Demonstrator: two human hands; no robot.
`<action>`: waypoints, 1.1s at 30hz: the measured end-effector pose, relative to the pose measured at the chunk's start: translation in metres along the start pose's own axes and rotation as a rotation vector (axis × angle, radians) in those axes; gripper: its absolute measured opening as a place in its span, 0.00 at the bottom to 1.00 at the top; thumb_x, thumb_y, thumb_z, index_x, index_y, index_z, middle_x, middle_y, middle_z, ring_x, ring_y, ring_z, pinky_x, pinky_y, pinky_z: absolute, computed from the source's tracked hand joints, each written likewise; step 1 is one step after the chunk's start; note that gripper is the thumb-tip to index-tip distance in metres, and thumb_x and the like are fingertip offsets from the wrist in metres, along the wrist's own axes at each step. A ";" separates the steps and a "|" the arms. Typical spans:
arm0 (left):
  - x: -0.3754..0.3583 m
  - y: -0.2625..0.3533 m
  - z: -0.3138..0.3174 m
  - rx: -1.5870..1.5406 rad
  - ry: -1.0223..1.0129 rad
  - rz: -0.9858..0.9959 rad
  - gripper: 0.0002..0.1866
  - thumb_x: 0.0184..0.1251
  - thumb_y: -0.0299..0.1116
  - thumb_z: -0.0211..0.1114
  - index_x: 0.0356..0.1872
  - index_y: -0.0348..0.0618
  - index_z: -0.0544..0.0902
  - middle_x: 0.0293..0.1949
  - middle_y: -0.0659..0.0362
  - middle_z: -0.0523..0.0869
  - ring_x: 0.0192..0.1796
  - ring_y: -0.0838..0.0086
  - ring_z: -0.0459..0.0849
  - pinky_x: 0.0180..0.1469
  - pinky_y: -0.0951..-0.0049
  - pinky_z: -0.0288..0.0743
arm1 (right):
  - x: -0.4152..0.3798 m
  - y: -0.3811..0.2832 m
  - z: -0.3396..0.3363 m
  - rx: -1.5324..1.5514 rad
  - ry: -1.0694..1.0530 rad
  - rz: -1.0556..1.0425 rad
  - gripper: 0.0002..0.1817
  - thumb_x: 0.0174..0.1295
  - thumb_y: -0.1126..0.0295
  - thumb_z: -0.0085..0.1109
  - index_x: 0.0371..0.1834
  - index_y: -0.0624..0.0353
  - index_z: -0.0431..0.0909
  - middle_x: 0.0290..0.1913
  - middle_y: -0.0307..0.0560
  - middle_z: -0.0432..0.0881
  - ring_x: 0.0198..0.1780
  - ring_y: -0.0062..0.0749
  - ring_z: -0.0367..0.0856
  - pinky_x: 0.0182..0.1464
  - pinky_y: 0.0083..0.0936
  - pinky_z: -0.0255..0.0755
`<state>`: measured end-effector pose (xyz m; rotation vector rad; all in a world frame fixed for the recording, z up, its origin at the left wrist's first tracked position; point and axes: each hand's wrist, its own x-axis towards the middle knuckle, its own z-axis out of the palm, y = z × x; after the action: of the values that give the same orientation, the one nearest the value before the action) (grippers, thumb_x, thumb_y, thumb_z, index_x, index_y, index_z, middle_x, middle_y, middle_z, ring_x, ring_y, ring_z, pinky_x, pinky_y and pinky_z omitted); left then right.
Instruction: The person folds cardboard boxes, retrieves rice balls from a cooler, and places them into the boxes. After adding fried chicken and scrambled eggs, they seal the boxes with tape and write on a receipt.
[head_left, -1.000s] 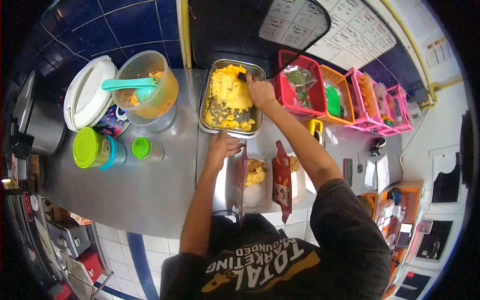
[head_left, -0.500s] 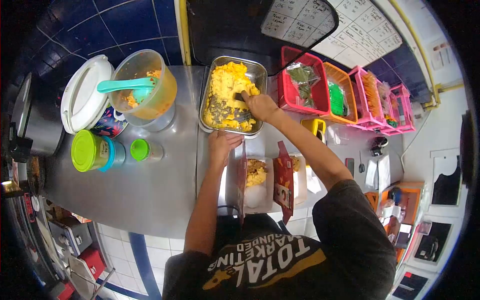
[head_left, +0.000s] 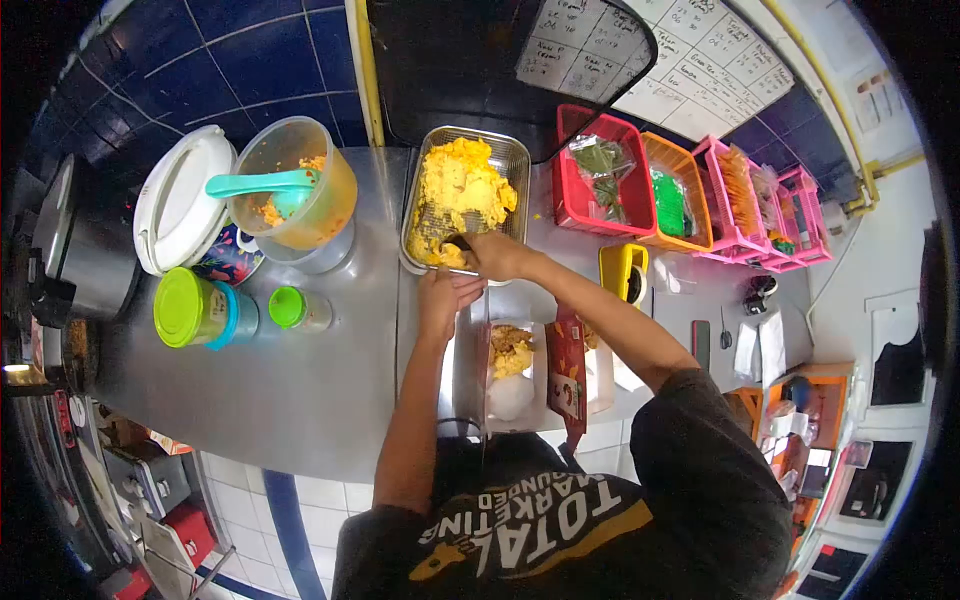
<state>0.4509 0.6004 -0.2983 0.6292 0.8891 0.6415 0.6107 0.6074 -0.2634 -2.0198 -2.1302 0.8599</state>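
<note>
A perforated metal tray [head_left: 518,165] holds yellow scrambled egg [head_left: 465,185], heaped toward its far side. My right hand [head_left: 500,257] is closed around a small dark utensil [head_left: 459,243] low over the tray's near end, with a lump of egg beside it. Most of that utensil is hidden by the fingers. My left hand [head_left: 440,302] grips the tray's near rim, its thumb up at the edge and its fingers pointing right below it. Just nearer to me stands an open food box [head_left: 541,385] with white rice [head_left: 511,398], egg and a brown fried piece inside.
Left of the tray are a clear tub [head_left: 335,200] with a turquoise spoon [head_left: 262,183], green-lidded containers [head_left: 190,308] and a small green-capped jar [head_left: 300,308]. Red [head_left: 640,215] and orange baskets [head_left: 690,243] stand right. A second red-flapped box is partly under my right forearm.
My right hand has drawn the utensil from the middle of the tray toward its near rim, bringing egg along. My left hand stays at the rim.
</note>
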 end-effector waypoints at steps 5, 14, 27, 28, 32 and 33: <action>0.001 -0.004 -0.004 -0.042 -0.045 0.004 0.20 0.82 0.36 0.38 0.46 0.21 0.68 0.42 0.33 0.84 0.42 0.49 0.89 0.46 0.59 0.87 | 0.030 -0.019 0.010 0.199 0.020 0.146 0.23 0.67 0.59 0.53 0.40 0.75 0.79 0.39 0.75 0.81 0.45 0.65 0.82 0.49 0.49 0.73; 0.001 0.000 -0.003 0.008 -0.043 -0.004 0.23 0.82 0.38 0.39 0.44 0.21 0.71 0.40 0.35 0.85 0.42 0.51 0.89 0.46 0.61 0.87 | 0.001 -0.004 -0.031 1.267 -0.329 0.329 0.20 0.76 0.59 0.46 0.22 0.48 0.63 0.19 0.26 0.58 0.16 0.11 0.51 0.17 0.17 0.44; 0.025 -0.011 -0.022 0.499 -0.067 0.124 0.19 0.79 0.38 0.45 0.49 0.32 0.79 0.41 0.44 0.88 0.39 0.64 0.87 0.38 0.70 0.80 | -0.230 0.041 -0.051 1.261 0.256 0.405 0.10 0.73 0.59 0.51 0.37 0.51 0.73 0.21 0.29 0.63 0.20 0.13 0.56 0.20 0.18 0.50; 0.012 -0.002 -0.013 0.032 0.002 -0.052 0.16 0.78 0.34 0.44 0.48 0.34 0.79 0.39 0.45 0.89 0.35 0.68 0.87 0.31 0.72 0.78 | -0.253 0.040 -0.041 1.201 0.322 0.476 0.11 0.73 0.59 0.52 0.40 0.54 0.74 0.21 0.31 0.65 0.20 0.15 0.59 0.20 0.20 0.55; 0.020 -0.005 -0.027 0.093 -0.135 -0.060 0.20 0.81 0.37 0.40 0.49 0.28 0.75 0.42 0.41 0.87 0.41 0.64 0.88 0.40 0.71 0.83 | -0.287 0.039 0.059 0.302 0.572 0.495 0.19 0.66 0.70 0.53 0.59 0.63 0.70 0.25 0.45 0.78 0.25 0.36 0.78 0.29 0.34 0.72; 0.019 -0.006 -0.023 0.096 -0.135 -0.071 0.20 0.81 0.37 0.40 0.49 0.28 0.75 0.42 0.41 0.87 0.41 0.64 0.88 0.40 0.71 0.83 | -0.285 0.022 0.070 -0.012 0.445 0.679 0.25 0.62 0.74 0.52 0.65 0.65 0.66 0.27 0.50 0.82 0.29 0.43 0.83 0.34 0.38 0.77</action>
<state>0.4420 0.6151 -0.3230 0.7157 0.8157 0.4884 0.6367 0.3144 -0.2427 -2.6640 -1.2289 0.3710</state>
